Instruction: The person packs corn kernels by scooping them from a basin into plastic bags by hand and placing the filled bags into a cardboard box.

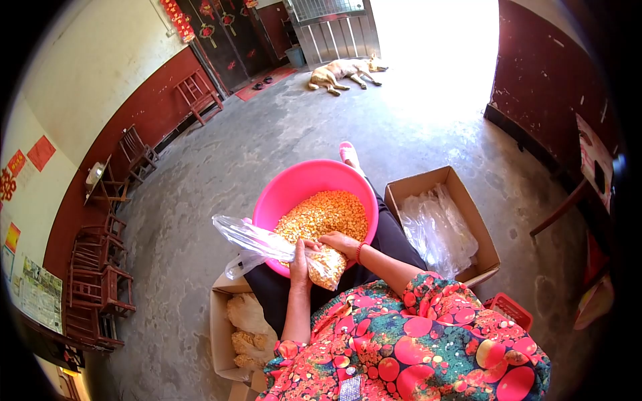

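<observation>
A bright pink basin [267, 190] rests on my lap, partly filled with yellow-orange kernels [324, 212]. Over its near edge hangs a clear plastic bag [326, 267] whose lower part bulges with the same kernels. My left hand [300, 262] is closed round the bag's gathered neck, and the loose top of the bag sticks out to the left. My right hand [341, 244], with a red band at the wrist, is closed on the bag's right upper side, touching the left fingers. Some fingertips are hidden by the plastic.
Right of my legs stands a cardboard box [485, 244] of clear plastic bags [438, 227]. Another box [221, 327] at lower left holds filled bags [251, 344]. A red basket [511, 309] sits at lower right. A dog [341, 73] lies near the doorway; wooden chairs [100, 287] line the left wall.
</observation>
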{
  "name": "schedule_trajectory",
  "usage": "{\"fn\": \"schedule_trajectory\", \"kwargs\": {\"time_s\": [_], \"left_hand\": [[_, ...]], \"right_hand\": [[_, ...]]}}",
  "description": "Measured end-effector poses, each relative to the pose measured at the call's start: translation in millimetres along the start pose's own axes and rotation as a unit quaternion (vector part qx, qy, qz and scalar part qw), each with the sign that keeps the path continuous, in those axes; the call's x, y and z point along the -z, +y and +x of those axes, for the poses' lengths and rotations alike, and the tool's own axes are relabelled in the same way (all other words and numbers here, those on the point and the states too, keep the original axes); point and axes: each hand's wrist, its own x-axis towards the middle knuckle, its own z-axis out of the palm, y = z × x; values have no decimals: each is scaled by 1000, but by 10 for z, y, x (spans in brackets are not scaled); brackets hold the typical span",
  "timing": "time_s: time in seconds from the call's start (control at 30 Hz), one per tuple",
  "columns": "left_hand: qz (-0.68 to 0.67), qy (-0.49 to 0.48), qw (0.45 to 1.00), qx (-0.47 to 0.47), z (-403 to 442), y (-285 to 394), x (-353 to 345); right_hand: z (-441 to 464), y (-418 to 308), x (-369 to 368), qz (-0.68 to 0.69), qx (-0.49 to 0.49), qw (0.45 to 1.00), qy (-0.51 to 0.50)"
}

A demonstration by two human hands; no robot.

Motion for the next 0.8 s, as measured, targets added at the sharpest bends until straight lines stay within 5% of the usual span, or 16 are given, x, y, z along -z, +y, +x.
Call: {"fn": "schedule_trajectory", "kwargs": {"time_s": [0.8], "left_hand": [[-31,-1,999,14,16,-9,25]], "right_hand": [[47,49,19,14,-6,1000,-11]]}}
